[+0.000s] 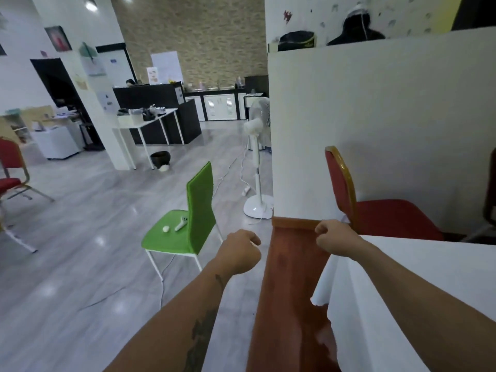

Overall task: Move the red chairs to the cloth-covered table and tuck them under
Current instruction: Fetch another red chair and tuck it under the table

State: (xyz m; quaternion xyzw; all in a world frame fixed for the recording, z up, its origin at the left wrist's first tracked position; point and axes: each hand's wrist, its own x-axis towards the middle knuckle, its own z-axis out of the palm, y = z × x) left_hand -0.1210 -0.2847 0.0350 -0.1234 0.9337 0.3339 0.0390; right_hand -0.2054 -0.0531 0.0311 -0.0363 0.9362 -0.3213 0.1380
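A cloth-covered table [434,267] fills the lower right, with a white top cloth over a red-brown skirt [290,291]. A red chair [386,213] with a gold frame stands at its far side against the white partition, its seat partly under the table edge. A second red chair [10,167] stands far off at the left edge. My left hand [241,252] is a closed fist in the air left of the skirt, holding nothing. My right hand [335,240] is curled shut at the table's far corner, close to the red chair's backrest; I see nothing in it.
A green chair [188,226] with a white controller on its seat stands just left of the table. A white pedestal fan [259,157] and floor cables lie beyond it. The white partition [375,116] blocks the right. Part of a dark chair [491,189] shows at the right edge.
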